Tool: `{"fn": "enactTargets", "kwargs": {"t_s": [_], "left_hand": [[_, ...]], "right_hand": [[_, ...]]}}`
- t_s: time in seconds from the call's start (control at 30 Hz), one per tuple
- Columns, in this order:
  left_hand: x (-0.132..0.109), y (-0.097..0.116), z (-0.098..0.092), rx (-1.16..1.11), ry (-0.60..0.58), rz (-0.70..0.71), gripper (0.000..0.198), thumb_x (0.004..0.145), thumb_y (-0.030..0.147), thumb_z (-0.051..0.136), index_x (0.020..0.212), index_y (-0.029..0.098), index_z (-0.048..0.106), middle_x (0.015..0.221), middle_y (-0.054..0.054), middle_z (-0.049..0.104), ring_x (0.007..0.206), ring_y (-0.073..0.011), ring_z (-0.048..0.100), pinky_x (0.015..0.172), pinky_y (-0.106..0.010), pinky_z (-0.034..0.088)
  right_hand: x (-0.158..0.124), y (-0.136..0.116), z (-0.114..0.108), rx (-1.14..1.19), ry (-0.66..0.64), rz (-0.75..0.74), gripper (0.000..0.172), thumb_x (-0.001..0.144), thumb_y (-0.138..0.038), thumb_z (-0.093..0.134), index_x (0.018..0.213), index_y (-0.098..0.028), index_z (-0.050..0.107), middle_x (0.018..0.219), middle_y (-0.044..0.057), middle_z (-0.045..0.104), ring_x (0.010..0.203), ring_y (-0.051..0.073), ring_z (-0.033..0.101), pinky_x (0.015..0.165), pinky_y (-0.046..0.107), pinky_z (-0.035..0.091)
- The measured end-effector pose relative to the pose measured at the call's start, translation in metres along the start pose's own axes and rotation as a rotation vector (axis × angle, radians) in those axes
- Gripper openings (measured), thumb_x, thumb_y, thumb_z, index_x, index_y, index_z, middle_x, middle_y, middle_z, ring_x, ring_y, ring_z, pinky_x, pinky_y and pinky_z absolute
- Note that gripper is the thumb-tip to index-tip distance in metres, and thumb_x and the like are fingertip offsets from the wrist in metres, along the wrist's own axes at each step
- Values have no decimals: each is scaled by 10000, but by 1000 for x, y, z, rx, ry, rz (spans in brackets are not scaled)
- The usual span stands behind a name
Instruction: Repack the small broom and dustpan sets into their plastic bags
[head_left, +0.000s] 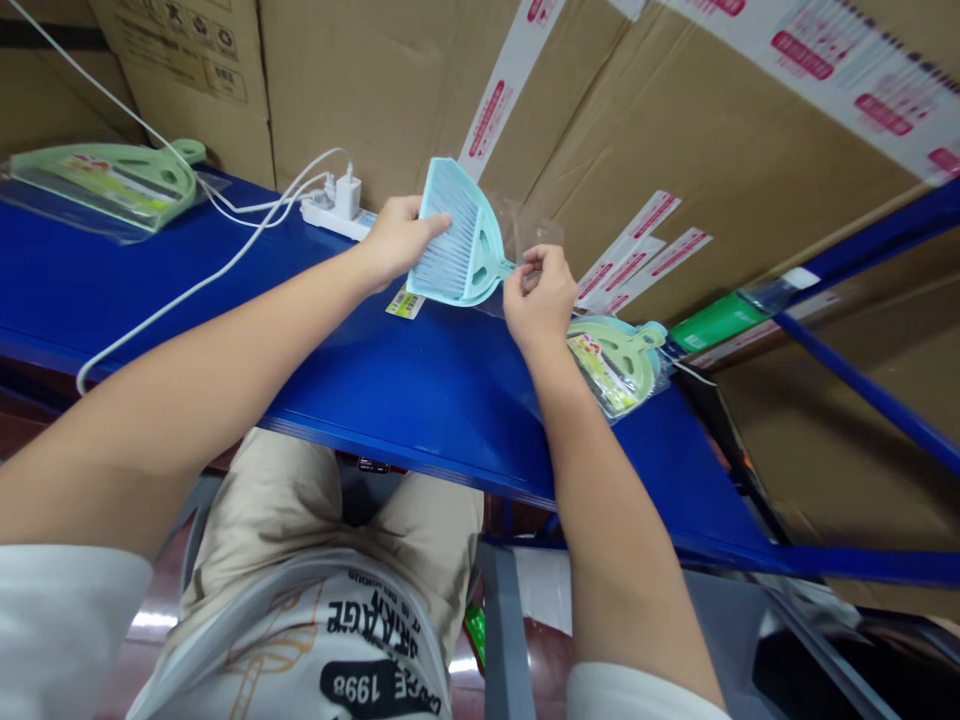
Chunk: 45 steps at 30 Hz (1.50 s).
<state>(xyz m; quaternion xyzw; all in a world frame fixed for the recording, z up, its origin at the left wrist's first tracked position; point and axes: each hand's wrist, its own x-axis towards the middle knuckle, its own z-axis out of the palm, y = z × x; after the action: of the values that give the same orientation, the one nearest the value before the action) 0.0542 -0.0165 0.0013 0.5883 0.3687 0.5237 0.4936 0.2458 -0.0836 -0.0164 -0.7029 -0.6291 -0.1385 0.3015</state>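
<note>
A light-blue mini dustpan [489, 225] with a matching hand brush [448, 235] nested in it is held up over the blue table, bristles facing me. My left hand [401, 240] grips its wide left side, thumb across the bristles. The curled fingers of my right hand [541, 290] close at the handle end. Clear plastic film [529, 222] shows behind that hand; whether the fingers also pinch it I cannot tell. Under the dustpan's lower left lies a yellow-green label card [405, 303]. Right of my right wrist lie bagged green and blue dustpan sets [622, 360].
A bagged green dustpan [112, 185] lies at the far left. A white power strip [337, 218] with plugs and a loose white cable [202, 285] sits along the back of the blue table [420, 400]. Large cardboard boxes [390, 90] stand behind. A green-labelled bottle [720, 322] lies at right.
</note>
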Motion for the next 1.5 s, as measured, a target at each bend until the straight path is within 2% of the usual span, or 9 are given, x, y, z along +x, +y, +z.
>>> {"fn": "enactTargets", "kwargs": {"t_s": [0.2,0.57,1.0,1.1,1.2,1.27,1.33,1.4,1.5], "left_hand": [[5,-3,-4,13,28,46,92,954,242,674,999,211,748,1050,-25,825,1251,-286,712,1098,-438,561],[-3,-3,4,-53,-8,91,98,940,184,662,961,186,758,1124,-73,840,1230,-294,744,1092,-418,580],[-6,-6,7,-74,-41,51,77,922,171,670,927,182,746,1048,-91,841,1201,-314,758,1115,-474,576],[-3,-5,5,-79,-35,36,111,927,163,642,943,179,750,1034,-87,838,1192,-312,760,1113,-480,579],[-1,-3,1,-86,-15,8,114,926,178,645,958,186,755,1031,-86,832,1184,-314,765,1094,-478,593],[0,-2,-1,-103,-12,-1,117,930,187,640,959,187,753,1042,-89,828,1175,-309,770,1083,-476,601],[1,-2,-2,-123,-18,-9,124,933,186,628,963,185,749,1049,-89,824,1167,-302,773,1077,-474,605],[2,-3,-3,-132,-21,-20,127,926,181,627,966,186,747,1041,-87,821,1171,-302,772,1071,-471,607],[4,-4,-3,-141,-23,-29,128,921,185,621,954,185,745,1018,-86,815,1181,-313,769,1066,-473,608]], "right_hand": [[-3,-6,-1,0,-46,-24,385,981,-158,449,1331,-193,608,1217,120,660,1076,258,663,1018,443,537],[-9,-19,-6,11,-45,-65,345,1007,-186,444,1303,-211,619,1247,110,668,1001,220,676,973,407,561],[-14,-28,-2,92,-27,-96,307,1017,-251,480,1279,-226,636,1215,90,691,1003,218,682,949,402,567],[-4,-10,-10,104,51,-18,306,1031,-269,450,1265,-203,636,1243,112,683,1092,236,684,953,401,563],[13,19,-19,153,132,214,289,1032,-244,417,1198,-183,645,1200,120,692,1124,248,690,949,410,565],[21,34,-21,279,83,392,273,1038,-227,395,1135,-188,647,1141,105,709,1056,233,717,894,387,584],[24,40,-20,452,-18,497,272,1053,-226,378,1109,-202,644,1118,85,722,983,205,740,829,347,599],[22,39,-17,560,-103,507,249,1071,-265,405,1128,-220,643,1118,68,731,956,186,751,793,315,602],[18,34,-15,583,-163,466,227,1071,-374,505,1184,-242,652,1083,56,736,961,192,754,781,310,605]]}}
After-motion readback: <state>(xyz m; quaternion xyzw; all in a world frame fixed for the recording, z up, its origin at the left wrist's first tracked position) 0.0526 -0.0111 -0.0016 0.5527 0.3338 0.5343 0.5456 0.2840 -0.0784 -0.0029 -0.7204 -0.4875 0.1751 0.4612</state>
